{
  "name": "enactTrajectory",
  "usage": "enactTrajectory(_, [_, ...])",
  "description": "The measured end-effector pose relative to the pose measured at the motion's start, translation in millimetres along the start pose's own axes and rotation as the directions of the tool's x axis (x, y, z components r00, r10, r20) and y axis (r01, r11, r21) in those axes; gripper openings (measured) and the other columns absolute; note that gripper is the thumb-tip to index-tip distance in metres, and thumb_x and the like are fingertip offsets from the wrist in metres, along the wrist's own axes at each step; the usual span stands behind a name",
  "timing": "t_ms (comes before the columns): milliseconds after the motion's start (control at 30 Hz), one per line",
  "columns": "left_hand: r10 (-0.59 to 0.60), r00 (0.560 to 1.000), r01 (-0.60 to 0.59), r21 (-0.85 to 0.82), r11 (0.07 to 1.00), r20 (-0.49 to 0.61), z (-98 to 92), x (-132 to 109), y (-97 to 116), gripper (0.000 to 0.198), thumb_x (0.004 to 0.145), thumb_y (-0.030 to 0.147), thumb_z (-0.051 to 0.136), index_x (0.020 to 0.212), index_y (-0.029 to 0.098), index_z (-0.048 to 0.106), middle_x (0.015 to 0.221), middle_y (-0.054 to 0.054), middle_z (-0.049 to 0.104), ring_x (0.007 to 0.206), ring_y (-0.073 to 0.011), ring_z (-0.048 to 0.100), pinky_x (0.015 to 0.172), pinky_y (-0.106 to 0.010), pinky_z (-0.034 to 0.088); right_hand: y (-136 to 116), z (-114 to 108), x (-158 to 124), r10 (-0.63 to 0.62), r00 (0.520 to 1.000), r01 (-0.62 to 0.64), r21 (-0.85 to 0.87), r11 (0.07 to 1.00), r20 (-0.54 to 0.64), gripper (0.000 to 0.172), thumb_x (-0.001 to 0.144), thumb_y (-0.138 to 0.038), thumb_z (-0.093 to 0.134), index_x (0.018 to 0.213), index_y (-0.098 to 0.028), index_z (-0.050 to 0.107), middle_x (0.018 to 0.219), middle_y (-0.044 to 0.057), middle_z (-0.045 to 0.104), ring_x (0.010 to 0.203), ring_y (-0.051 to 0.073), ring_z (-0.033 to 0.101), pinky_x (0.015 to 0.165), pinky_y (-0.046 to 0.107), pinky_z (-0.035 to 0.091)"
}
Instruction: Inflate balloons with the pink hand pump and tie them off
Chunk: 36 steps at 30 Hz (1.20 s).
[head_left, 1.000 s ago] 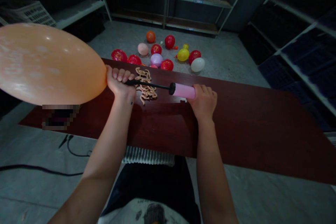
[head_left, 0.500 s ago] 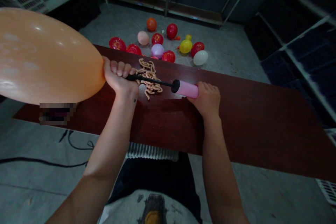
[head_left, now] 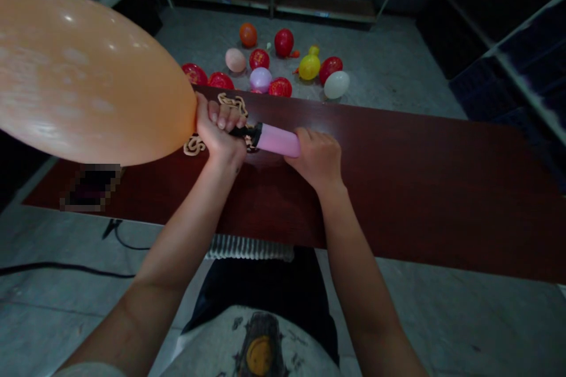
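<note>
A large inflated orange balloon (head_left: 84, 76) fills the upper left. My left hand (head_left: 220, 132) is closed around its neck and the black tip of the pump. My right hand (head_left: 316, 159) grips the rear of the pink hand pump (head_left: 276, 139), whose barrel is pushed in close to my left hand. Both hands hover over the dark red table (head_left: 420, 182). A pile of limp peach balloons (head_left: 232, 103) lies on the table just behind and under my left hand.
Several inflated balloons, red, yellow (head_left: 308, 67), white (head_left: 336, 84), pink and orange, lie on the grey floor beyond the table. Metal shelving (head_left: 522, 35) lines the back and right. A black cable (head_left: 66, 271) runs over the floor at lower left.
My right hand has pushed the pink pump barrel left toward my left hand, hiding the black rod. The orange balloon looks larger and sits higher in view.
</note>
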<state>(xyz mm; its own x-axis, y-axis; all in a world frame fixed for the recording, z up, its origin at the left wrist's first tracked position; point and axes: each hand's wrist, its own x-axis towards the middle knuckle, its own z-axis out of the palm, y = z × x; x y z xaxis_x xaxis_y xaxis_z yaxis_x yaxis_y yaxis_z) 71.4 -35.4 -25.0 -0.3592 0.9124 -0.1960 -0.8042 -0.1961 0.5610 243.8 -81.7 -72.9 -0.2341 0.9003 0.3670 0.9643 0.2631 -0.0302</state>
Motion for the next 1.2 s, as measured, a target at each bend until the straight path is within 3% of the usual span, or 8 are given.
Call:
enactTrajectory(167, [-0.012,0.999,0.011,0.049,0.999,0.035,-15.5,20.2,6.5,0.063,0.102,0.061,0.044,0.056,0.022,0.024,0.044,0.005,0.020,0.036,-0.0104,0.026,0.042,-0.027,0.030,-1.5,-1.1,2.4,-0.009,0.999,0.009,-0.002,1.000,-0.044,0.026,0.089,-0.031,0.057,0.111,-0.016,0.062,0.100,0.011,0.071,0.093,0.027,0.060,0.074,0.035,0.035])
enactTrajectory(333, [0.038,0.993,-0.039,0.000,0.999,0.115,-24.2,31.1,17.2,0.058,0.103,0.046,0.046,0.055,0.022,0.025,0.043,0.005,0.022,0.036,-0.0110,0.027,0.045,-0.028,0.031,5.7,1.8,2.9,0.005,0.995,-0.011,-0.063,0.998,-0.102,0.025,0.094,-0.032,0.053,0.112,-0.018,0.063,0.100,0.010,0.071,0.098,0.028,0.058,0.082,0.039,0.035])
enactTrajectory(467, [0.056,0.997,-0.052,-0.064,0.997,0.060,-25.3,36.2,32.4,0.053,0.107,0.034,0.033,0.056,0.022,0.022,0.043,0.004,0.020,0.035,-0.0114,0.022,0.044,-0.028,0.027,23.6,0.5,-0.7,0.055,0.990,-0.073,-0.137,0.988,-0.130,0.025,0.094,-0.032,0.054,0.114,-0.019,0.063,0.102,0.010,0.070,0.099,0.029,0.058,0.086,0.041,0.036])
enactTrajectory(567, [0.040,0.998,-0.037,-0.078,0.996,0.040,-25.9,38.4,44.7,0.053,0.109,0.033,0.028,0.058,0.022,0.019,0.042,0.004,0.018,0.037,-0.0129,0.019,0.044,-0.028,0.024,40.6,-1.8,-4.4,0.100,0.980,-0.133,-0.188,0.973,-0.175,0.029,0.093,-0.032,0.056,0.118,-0.019,0.062,0.107,0.012,0.070,0.103,0.031,0.057,0.091,0.044,0.037])
enactTrajectory(767, [0.046,0.999,-0.038,-0.281,0.959,0.024,-21.2,29.1,56.3,0.055,0.112,0.031,0.027,0.058,0.021,0.018,0.044,0.006,0.014,0.039,-0.0113,0.011,0.046,-0.030,0.016,54.3,-2.6,-7.2,0.142,0.954,-0.198,-0.200,0.960,-0.264,0.029,0.096,-0.034,0.049,0.116,-0.018,0.065,0.110,0.013,0.070,0.104,0.031,0.058,0.095,0.045,0.040])
enactTrajectory(933, [0.066,0.997,-0.073,-0.259,0.963,-0.036,-14.5,18.4,49.2,0.056,0.112,0.033,0.030,0.058,0.021,0.018,0.049,0.007,0.011,0.039,-0.0105,0.012,0.046,-0.029,0.017,54.2,-1.2,-8.2,0.155,0.965,-0.194,-0.183,0.964,-0.210,0.034,0.094,-0.039,0.052,0.115,-0.015,0.064,0.107,0.015,0.069,0.099,0.031,0.059,0.086,0.043,0.041])
enactTrajectory(1067, [0.098,0.992,-0.108,-0.137,0.985,-0.084,-17.9,19.8,41.4,0.056,0.110,0.040,0.034,0.059,0.021,0.020,0.050,0.006,0.014,0.039,-0.0107,0.018,0.045,-0.026,0.024,55.6,-0.9,-8.5,0.164,0.976,-0.188,-0.178,0.966,-0.144,0.034,0.092,-0.040,0.053,0.112,-0.015,0.063,0.105,0.015,0.069,0.094,0.030,0.058,0.080,0.041,0.039])
enactTrajectory(1200, [0.121,0.991,-0.123,-0.047,0.991,-0.057,-21.4,21.8,37.4,0.057,0.105,0.049,0.044,0.058,0.021,0.026,0.049,0.006,0.018,0.040,-0.0113,0.023,0.045,-0.026,0.028,43.4,1.4,-5.1,0.110,0.991,-0.121,-0.153,0.981,-0.079,0.032,0.090,-0.043,0.059,0.107,-0.016,0.062,0.099,0.013,0.069,0.093,0.030,0.058,0.078,0.039,0.037])
